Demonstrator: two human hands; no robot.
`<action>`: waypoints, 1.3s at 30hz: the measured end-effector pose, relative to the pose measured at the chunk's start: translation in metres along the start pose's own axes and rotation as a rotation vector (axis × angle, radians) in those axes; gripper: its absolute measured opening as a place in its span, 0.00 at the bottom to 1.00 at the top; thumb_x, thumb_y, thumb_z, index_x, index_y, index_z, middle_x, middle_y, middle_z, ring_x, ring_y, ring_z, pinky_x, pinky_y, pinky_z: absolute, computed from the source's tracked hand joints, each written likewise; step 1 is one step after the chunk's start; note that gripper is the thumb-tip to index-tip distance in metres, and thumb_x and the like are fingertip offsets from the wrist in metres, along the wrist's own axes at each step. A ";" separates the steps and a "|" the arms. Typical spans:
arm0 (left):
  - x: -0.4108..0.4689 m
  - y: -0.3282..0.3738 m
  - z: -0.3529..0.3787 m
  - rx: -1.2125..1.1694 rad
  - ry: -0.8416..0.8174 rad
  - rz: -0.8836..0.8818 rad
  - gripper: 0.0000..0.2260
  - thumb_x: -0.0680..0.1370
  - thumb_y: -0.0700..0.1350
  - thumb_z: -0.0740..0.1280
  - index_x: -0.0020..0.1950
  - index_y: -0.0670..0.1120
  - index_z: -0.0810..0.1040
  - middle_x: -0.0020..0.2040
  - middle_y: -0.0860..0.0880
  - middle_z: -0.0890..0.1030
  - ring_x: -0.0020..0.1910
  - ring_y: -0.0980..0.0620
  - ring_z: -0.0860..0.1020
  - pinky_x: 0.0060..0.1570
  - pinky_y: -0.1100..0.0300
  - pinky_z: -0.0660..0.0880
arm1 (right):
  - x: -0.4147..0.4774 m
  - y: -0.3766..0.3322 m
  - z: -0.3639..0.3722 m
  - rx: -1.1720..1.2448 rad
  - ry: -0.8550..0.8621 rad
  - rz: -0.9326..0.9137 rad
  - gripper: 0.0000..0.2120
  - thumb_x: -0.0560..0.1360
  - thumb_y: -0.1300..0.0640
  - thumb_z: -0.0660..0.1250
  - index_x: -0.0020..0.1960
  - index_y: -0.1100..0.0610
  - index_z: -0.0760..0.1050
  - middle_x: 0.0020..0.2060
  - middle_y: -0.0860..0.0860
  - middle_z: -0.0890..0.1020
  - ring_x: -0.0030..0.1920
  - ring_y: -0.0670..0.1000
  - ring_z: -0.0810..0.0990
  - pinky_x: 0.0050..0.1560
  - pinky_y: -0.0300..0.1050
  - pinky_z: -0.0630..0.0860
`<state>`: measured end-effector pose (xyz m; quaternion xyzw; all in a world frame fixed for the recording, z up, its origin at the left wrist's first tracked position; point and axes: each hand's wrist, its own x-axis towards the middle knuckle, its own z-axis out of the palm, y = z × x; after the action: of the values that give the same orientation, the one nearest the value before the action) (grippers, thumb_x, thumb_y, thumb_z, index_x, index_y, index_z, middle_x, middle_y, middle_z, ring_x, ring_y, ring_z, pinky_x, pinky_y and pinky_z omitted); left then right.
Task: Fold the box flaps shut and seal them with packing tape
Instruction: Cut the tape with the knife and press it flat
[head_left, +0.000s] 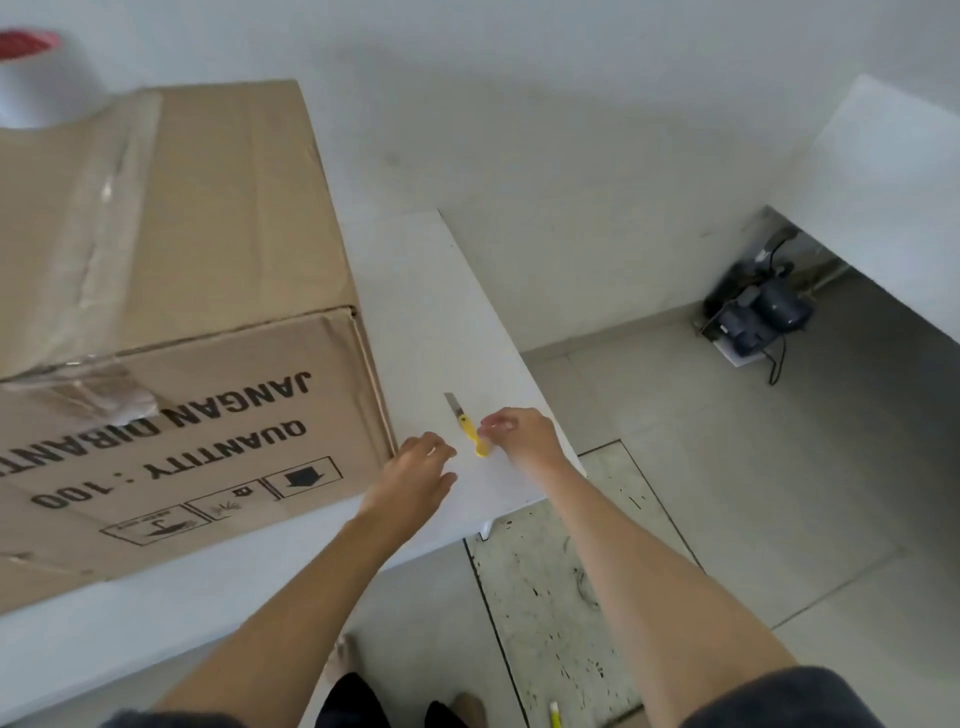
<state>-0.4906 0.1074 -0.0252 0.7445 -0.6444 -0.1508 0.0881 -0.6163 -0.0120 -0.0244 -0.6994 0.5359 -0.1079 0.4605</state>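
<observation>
A large cardboard box (171, 291) stands on the white table (447, 312) with its top flaps folded shut. Clear packing tape (98, 218) runs along the top seam and down the front face. A yellow utility knife (470, 428) lies flat on the table right of the box, blade out and pointing away from me. My right hand (519, 436) hovers just right of the knife, its loosely curled fingertips at the yellow handle, which shows in full. My left hand (421, 473) sits just left of the knife near the box's lower corner, fingers loosely curled, holding nothing.
A blurred red and white object (26, 62) stands behind the box at the far left. The table's right edge (540, 405) drops to a tiled floor (727, 467). A dark machine with a cable (753, 317) sits on the floor under a white counter (883, 171).
</observation>
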 end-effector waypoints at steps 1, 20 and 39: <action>0.003 -0.002 0.003 0.008 -0.020 -0.015 0.17 0.81 0.47 0.59 0.70 0.45 0.69 0.68 0.48 0.69 0.66 0.49 0.68 0.62 0.57 0.66 | 0.003 0.000 0.006 -0.010 0.013 -0.008 0.11 0.72 0.55 0.71 0.52 0.60 0.83 0.45 0.54 0.83 0.45 0.50 0.77 0.39 0.38 0.70; 0.046 0.046 -0.069 -0.436 0.212 -0.197 0.12 0.80 0.45 0.63 0.61 0.46 0.78 0.55 0.48 0.81 0.50 0.51 0.78 0.55 0.58 0.73 | 0.018 -0.036 -0.041 0.525 0.204 0.082 0.14 0.71 0.72 0.66 0.36 0.55 0.68 0.34 0.58 0.80 0.31 0.47 0.78 0.29 0.37 0.69; 0.057 -0.108 -0.353 -0.611 0.915 -0.310 0.06 0.76 0.46 0.67 0.49 0.46 0.80 0.43 0.49 0.82 0.41 0.50 0.81 0.38 0.62 0.72 | 0.038 -0.327 -0.046 0.413 0.043 -0.501 0.04 0.73 0.65 0.66 0.45 0.57 0.77 0.36 0.52 0.81 0.34 0.48 0.72 0.27 0.38 0.66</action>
<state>-0.2636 0.0456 0.2647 0.7605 -0.3510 -0.0038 0.5463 -0.4181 -0.0678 0.2364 -0.6988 0.3238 -0.3391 0.5402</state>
